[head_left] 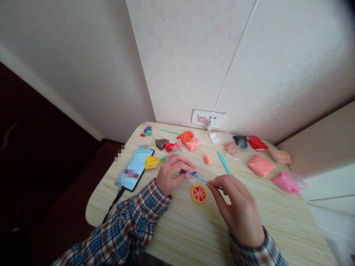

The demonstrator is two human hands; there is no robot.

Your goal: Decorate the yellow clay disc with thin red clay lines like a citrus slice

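Note:
My left hand [172,173] pinches a small clear plastic bag [192,178] with purple clay [183,171] in it. In the fingers of my right hand [239,207] is a thin blue modelling tool [202,178], its tip at the bag's opening by the purple clay. Just below the bag lies a round clay piece like a small pizza [199,194], yellow-rimmed with red and pink wedges. A pink and orange clay lump [207,159] and a turquoise plastic knife [223,162] rest beyond my hands.
A phone [135,168] with a cable lies left on the wooden table [188,236], beside a yellow clay bag [152,162]. Several clay bags, such as an orange one [185,137] and a pink one [287,182], line the back and right. Small purple clay grapes [147,129] sit far left. A wall socket [208,118] is behind.

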